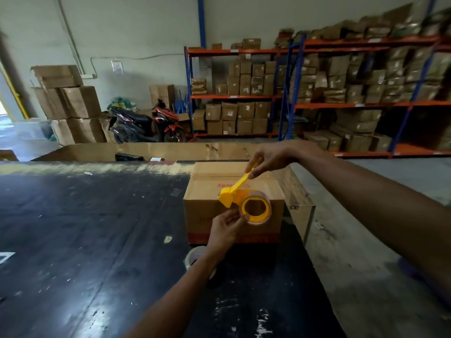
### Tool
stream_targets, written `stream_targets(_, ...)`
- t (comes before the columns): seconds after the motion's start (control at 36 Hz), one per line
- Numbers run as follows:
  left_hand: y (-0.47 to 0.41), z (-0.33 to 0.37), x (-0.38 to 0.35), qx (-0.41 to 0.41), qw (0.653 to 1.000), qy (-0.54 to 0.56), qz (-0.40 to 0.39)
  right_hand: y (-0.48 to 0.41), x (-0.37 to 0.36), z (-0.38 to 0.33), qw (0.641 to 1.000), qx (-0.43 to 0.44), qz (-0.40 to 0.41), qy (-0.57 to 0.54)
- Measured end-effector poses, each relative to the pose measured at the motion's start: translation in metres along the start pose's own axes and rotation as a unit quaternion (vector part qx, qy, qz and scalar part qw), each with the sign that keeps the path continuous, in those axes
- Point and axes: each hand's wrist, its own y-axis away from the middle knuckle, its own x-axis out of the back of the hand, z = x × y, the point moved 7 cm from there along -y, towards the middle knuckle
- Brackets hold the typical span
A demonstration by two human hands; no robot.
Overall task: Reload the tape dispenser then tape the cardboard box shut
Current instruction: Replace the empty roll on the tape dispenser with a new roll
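Observation:
A yellow tape dispenser (230,192) hangs in the air in front of a closed cardboard box (202,189) that stands at the right end of the black table (97,240). My right hand (271,158) pinches the dispenser's handle from above. A brown tape roll (256,209) sits on the dispenser's yellow hub. My left hand (225,229) is at the roll's lower left edge, thumb and fingers pinched on it. Below my left wrist another tape roll (194,256) lies on the table, partly hidden by my forearm.
A flat cardboard sheet (97,151) with a dark roll (129,157) on it lies at the table's far edge. A wooden crate (299,198) stands right of the box. Behind are a motorbike (146,123), stacked cartons (70,103) and shelving (317,93) full of boxes.

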Motion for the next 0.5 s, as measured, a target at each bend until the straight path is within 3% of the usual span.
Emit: stream_targets(0.5,-0.007,0.027,0.011,0.033,0.997,0.048,-0.056,0.007,0.032,-0.05,0.988,-0.065,0.078,0.12)
